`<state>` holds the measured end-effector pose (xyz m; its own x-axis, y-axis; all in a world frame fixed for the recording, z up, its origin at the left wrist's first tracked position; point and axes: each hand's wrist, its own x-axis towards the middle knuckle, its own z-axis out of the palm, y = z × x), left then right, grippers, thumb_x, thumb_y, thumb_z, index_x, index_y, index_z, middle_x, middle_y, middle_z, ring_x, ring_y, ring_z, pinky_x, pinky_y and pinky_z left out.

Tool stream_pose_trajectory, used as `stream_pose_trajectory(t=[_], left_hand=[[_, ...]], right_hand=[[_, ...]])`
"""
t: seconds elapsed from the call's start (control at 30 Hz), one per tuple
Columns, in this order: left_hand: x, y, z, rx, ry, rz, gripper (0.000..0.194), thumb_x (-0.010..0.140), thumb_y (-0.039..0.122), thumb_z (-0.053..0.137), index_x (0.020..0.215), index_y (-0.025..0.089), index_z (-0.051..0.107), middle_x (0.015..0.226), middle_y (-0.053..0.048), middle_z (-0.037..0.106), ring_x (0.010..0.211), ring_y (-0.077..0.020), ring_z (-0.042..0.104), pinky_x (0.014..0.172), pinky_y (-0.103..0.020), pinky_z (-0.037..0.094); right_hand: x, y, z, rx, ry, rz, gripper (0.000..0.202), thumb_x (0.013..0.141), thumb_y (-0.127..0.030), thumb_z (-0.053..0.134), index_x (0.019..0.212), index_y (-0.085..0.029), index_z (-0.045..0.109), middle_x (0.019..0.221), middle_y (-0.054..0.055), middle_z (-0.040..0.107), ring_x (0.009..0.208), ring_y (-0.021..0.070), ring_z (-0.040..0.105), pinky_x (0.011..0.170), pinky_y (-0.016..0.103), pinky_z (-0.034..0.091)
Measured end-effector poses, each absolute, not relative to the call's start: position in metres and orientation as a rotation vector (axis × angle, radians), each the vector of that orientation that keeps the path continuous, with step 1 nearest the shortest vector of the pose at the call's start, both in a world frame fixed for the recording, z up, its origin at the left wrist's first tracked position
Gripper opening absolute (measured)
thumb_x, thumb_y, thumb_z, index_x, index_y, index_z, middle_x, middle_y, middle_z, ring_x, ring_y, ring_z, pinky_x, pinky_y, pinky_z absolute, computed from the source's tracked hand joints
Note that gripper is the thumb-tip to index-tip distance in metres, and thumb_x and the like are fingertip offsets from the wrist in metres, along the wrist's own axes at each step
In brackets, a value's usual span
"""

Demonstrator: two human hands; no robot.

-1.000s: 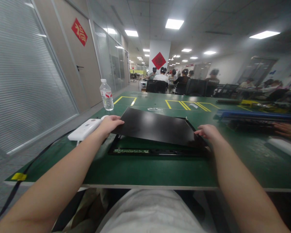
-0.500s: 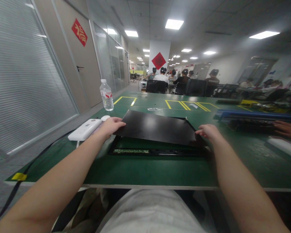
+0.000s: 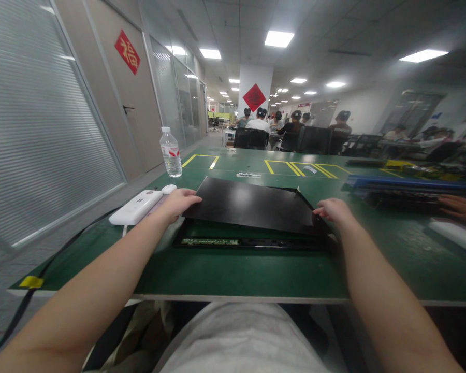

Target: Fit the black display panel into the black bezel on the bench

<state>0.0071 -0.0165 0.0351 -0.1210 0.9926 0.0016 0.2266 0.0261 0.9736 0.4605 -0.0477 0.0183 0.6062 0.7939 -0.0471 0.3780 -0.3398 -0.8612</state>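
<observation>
A flat, glossy black panel [image 3: 248,204] is held between my two hands, tilted over a black frame [image 3: 287,243] that lies on the green table [image 3: 241,280]. My left hand [image 3: 181,202] pinches the panel's left edge, thumb on top. At the right end, my right hand [image 3: 334,210] is closed at the corner of the panel and frame; whether it grips one or both, I cannot tell. A green circuit strip [image 3: 209,242] shows along the frame's near side. The panel hides most of the frame's far part.
Left of the frame lie a white power bank [image 3: 135,207] and a white mouse-like object [image 3: 169,189], with a water bottle [image 3: 171,153] behind them. Another person's hand [image 3: 462,207] is at the right, near a blue-edged dark item [image 3: 404,186]. Yellow tape [image 3: 291,168] marks the table's far side.
</observation>
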Motion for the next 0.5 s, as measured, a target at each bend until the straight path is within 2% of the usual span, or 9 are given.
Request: stream_pose_trajectory(t=[0.27, 0.5], left_hand=[[0.005, -0.011, 0.03, 1.335, 1.469, 1.152, 0.028, 0.044, 0.024, 0.085, 0.069, 0.019, 0.074, 0.065, -0.004, 0.073, 0.061, -0.0211, 0.065, 0.056, -0.027, 0.046], [0.001, -0.006, 0.023, 1.399, 1.475, 1.057, 0.026, 0.05, 0.031, 0.082, 0.072, 0.02, 0.072, 0.066, -0.002, 0.073, 0.059, -0.0205, 0.065, 0.054, -0.028, 0.047]], right_hand=[[0.469, -0.043, 0.009, -1.98, -1.033, 0.524, 0.005, 0.082, -0.016, 0.063, 0.077, -0.017, 0.06, 0.062, 0.007, 0.07, 0.05, 0.0123, 0.055, 0.047, 0.023, 0.037], [0.471, -0.041, 0.005, -2.082, -1.18, 0.392, 0.003, 0.079, -0.021, 0.062, 0.078, -0.019, 0.063, 0.069, 0.006, 0.073, 0.062, 0.0154, 0.064, 0.054, 0.024, 0.041]])
